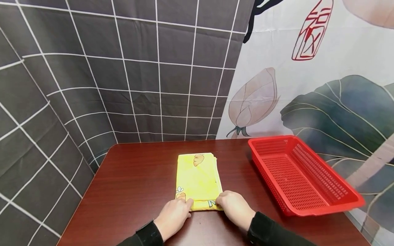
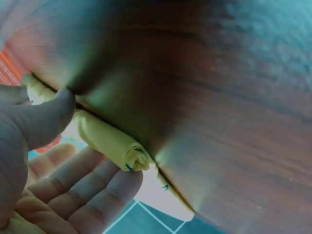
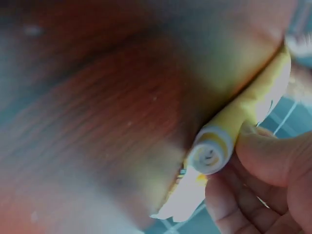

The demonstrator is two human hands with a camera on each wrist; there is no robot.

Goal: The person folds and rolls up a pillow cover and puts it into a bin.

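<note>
A yellow folded towel with small printed pictures lies in the middle of the dark wooden table. Its near edge is rolled into a small tube. My left hand pinches the left end of that roll, thumb on top and fingers beneath. My right hand grips the right end of the roll, whose spiral end shows in the right wrist view. Both hands sit at the towel's near edge.
A red perforated plastic basket stands to the right of the towel, reaching the table's right edge. Behind the table hang a dark grid-patterned sheet and a curtain printed with lotus leaves.
</note>
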